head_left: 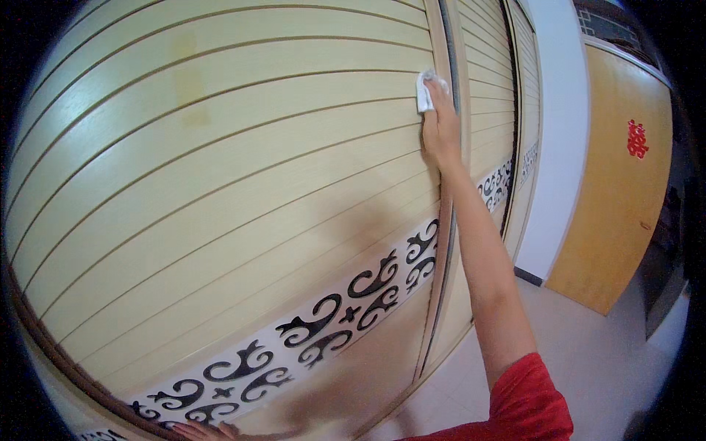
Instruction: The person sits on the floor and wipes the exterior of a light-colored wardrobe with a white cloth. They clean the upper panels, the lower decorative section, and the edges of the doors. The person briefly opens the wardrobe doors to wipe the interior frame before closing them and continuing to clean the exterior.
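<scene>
My right hand [442,132] is raised and presses a white cloth [423,99] against the cream slatted panel of a sliding wardrobe door [265,149]. The cloth is bunched under the fingers, beside the door's right vertical frame [441,49]. At the bottom of the view, only the fingers of my left hand [204,431] show. They lie spread near a white band with dark scrollwork [325,325] across the door, holding nothing visible. The rest of that hand is cut off by the picture's edge.
A second slatted door panel [488,93] stands to the right, then a white wall [560,110]. Beyond it is a wooden door [612,182] with a red paper ornament [637,139]. Pale floor [557,353] lies at lower right. Yellowish patches [190,82] mark the panel.
</scene>
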Motion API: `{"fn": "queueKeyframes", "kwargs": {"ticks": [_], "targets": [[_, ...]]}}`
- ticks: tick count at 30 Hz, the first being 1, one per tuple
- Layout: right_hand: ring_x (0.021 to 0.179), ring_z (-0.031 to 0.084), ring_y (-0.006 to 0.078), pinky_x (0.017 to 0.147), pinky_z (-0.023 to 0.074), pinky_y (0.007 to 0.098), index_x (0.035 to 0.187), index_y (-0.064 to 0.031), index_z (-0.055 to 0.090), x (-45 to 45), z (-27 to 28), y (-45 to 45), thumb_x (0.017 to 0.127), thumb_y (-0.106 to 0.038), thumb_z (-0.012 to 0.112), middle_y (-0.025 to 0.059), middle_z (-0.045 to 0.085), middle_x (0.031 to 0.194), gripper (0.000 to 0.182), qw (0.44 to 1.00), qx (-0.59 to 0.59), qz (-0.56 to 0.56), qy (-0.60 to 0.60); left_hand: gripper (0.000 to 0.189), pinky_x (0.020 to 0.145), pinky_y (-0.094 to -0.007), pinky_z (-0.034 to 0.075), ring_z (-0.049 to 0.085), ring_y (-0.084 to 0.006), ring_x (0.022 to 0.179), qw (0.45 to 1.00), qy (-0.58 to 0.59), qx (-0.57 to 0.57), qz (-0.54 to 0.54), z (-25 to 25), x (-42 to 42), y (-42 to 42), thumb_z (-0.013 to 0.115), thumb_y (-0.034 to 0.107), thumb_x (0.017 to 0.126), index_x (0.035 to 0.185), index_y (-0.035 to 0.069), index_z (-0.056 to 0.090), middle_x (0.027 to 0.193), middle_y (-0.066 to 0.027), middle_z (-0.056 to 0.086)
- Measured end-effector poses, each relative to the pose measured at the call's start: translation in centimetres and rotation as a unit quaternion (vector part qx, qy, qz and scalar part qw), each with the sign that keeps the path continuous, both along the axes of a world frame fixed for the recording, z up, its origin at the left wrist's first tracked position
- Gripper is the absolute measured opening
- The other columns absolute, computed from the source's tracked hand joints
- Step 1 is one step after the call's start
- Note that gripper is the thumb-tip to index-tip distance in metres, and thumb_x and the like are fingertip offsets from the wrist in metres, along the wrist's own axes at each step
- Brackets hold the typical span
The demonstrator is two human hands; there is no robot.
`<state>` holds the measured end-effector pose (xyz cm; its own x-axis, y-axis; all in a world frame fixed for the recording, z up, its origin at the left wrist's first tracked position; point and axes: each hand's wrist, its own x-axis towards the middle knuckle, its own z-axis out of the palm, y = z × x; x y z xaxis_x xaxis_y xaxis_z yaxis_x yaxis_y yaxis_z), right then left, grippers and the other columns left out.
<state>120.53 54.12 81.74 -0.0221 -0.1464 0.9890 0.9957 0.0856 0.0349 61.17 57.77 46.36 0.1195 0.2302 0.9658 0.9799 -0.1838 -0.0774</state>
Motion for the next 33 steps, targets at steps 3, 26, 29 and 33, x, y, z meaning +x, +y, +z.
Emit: {"fn": "queueKeyframes", "kwargs": {"ticks": [3,26,29,33], "targets": [[0.112,0.039,0.0311,0.096,0.0261,0.0363,0.112,-0.0001,0.044,-0.4,-2.9,0.2,0.075,-0.004,0.035,0.019,0.044,0.116,0.038,0.999,0.0,-0.033,0.029,0.067,0.096,-0.0548,0.01,0.01,-0.0446,0.121,1.0,-0.003,-0.002,-0.001,-0.1,-0.3,0.1,0.027,0.049,0.081,0.132,0.009,0.009,0.133,-0.0258,0.007],[0.108,0.037,0.0366,0.093,0.027,0.0433,0.11,0.0071,0.043,-51.4,-2.1,4.4,0.063,-0.005,0.047,0.0205,0.045,0.112,0.048,0.976,-0.017,0.141,-0.168,0.054,0.061,-0.055,0.037,0.042,-0.0497,0.086,0.996,0.013,-0.028,-0.082,-0.9,-3.2,-0.6,0.051,0.046,0.072,0.101,0.0,0.045,0.093,-0.03,0.043],[0.107,0.039,0.0346,0.092,0.0284,0.0439,0.106,0.0077,0.047,-58.0,-1.7,4.4,0.063,-0.002,0.046,0.02,0.045,0.112,0.044,0.959,-0.047,0.184,-0.21,0.054,0.061,-0.0524,0.038,0.042,-0.0475,0.083,0.993,-0.008,-0.035,-0.117,-0.5,-3.1,-0.8,0.054,0.046,0.07,0.102,0.003,0.045,0.092,-0.0266,0.044],[0.107,0.04,0.0324,0.091,0.03,0.0419,0.1,0.0072,0.05,-59.6,-1.6,4.1,0.063,-0.002,0.048,0.016,0.046,0.112,0.039,0.955,-0.05,0.21,-0.205,0.053,0.062,-0.0535,0.037,0.042,-0.0466,0.083,0.994,-0.006,-0.046,-0.103,-0.5,-3.4,-0.8,0.054,0.045,0.07,0.101,0.004,0.045,0.09,-0.0251,0.044]]}}
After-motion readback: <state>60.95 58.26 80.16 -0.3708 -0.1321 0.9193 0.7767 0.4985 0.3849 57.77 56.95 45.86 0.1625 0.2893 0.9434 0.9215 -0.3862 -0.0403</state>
